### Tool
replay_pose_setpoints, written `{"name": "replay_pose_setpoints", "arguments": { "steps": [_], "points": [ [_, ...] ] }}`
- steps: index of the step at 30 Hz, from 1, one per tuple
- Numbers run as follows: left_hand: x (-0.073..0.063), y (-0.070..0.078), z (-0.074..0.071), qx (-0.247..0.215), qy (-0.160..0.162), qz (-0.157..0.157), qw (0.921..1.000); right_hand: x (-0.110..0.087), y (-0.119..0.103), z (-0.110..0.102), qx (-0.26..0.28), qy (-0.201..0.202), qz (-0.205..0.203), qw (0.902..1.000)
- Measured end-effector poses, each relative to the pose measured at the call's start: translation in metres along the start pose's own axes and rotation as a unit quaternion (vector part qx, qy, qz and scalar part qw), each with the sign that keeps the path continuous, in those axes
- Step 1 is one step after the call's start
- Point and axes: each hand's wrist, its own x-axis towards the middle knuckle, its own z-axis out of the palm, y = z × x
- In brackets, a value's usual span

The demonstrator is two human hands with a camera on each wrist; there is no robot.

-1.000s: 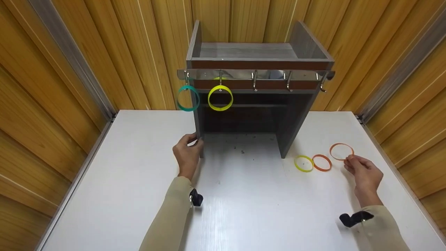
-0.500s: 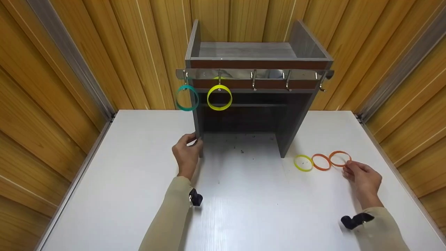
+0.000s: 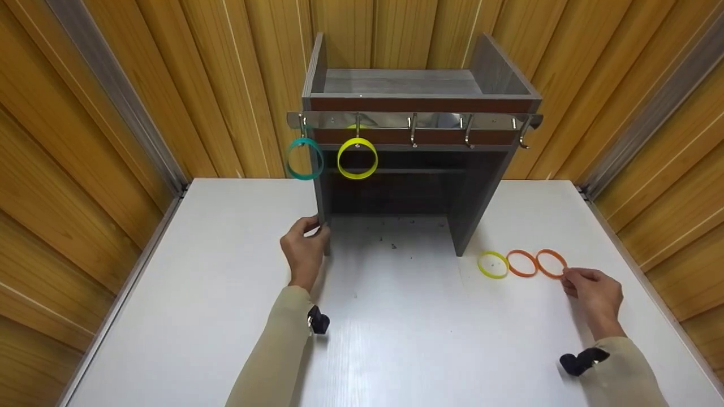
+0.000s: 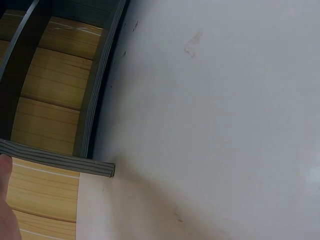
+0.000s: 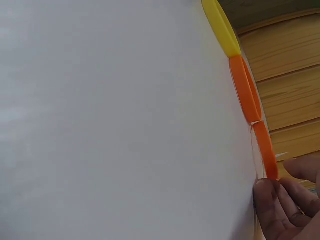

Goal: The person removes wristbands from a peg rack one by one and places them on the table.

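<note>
In the head view, my left hand grips the front edge of the left side panel of a grey wooden shelf, low down. Only a bit of that hand shows in the left wrist view. At the right, my right hand pinches an orange wristband by its near right edge, between thumb and fingers. A second orange wristband lies against it to the left, and a yellow wristband comes after that, the three forming a row on the white table.
A metal hook rail runs across the shelf's front. A teal wristband hangs on its leftmost hook and a bright yellow one on the second. Wood-patterned walls enclose the table at the back and both sides.
My right hand has drawn the orange wristband down toward me, level with the other two in the row. My left hand has stayed on the panel.
</note>
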Motion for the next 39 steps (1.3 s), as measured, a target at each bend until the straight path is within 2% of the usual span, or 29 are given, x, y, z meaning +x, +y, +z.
{"name": "replay_pose_setpoints", "arguments": {
  "steps": [4,11,19,23,27,31,36,39],
  "points": [
    [0.0,-0.001,0.0,0.001,0.001,0.002,1.0,-0.002,-0.004,-0.002,-0.057,0.009,-0.023,0.9981],
    [0.002,-0.001,0.0,0.005,0.004,-0.003,1.0,-0.008,-0.021,0.006,-0.116,-0.002,-0.111,0.9869],
    [0.0,-0.001,0.0,-0.012,0.005,-0.007,0.9999,-0.018,-0.046,0.023,-0.066,-0.033,-0.198,0.9773],
    [0.0,-0.002,0.0,-0.011,0.005,-0.005,0.9999,-0.025,-0.06,0.035,-0.066,-0.04,-0.23,0.9702],
    [0.001,-0.002,0.001,-0.011,0.006,-0.002,0.9999,-0.031,-0.071,0.048,-0.083,-0.059,-0.26,0.9602],
    [0.001,-0.002,0.001,-0.011,0.006,-0.002,0.9999,-0.034,-0.08,0.06,-0.063,-0.089,-0.297,0.9486],
    [0.001,-0.002,0.001,-0.006,0.004,0.002,1.0,-0.037,-0.087,0.075,-0.031,-0.114,-0.318,0.9407],
    [0.001,-0.002,0.0,0.0,0.003,0.004,1.0,-0.039,-0.09,0.083,-0.018,-0.125,-0.319,0.9393]
  ]
}}
